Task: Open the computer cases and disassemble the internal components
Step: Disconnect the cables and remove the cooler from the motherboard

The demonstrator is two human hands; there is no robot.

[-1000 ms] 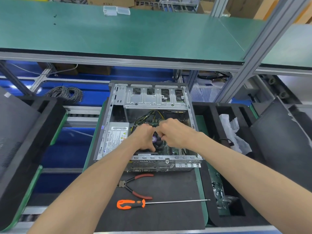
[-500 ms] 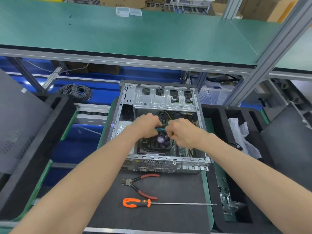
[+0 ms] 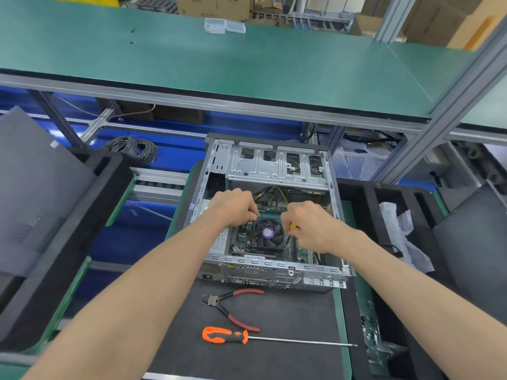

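Note:
An open computer case lies on a black mat, its inside facing up. A black CPU fan with a purple centre sits on the motherboard. Just behind the fan a thin green and blue memory module runs left to right. My left hand has its fingers curled at the module's left end. My right hand pinches at its right end, where a small yellow piece shows by the fingertips. The fingertips hide the exact contact. Yellow and black cables lie behind the module.
Red-handled cutters and an orange-handled screwdriver lie on the mat in front of the case. Black foam trays flank it, a grey panel on the left, white wrapping and a metal part on the right. A green shelf overhangs behind.
Both hands rose off the fan and moved apart to the two ends of the memory module. The fan, covered a second ago, now shows between them.

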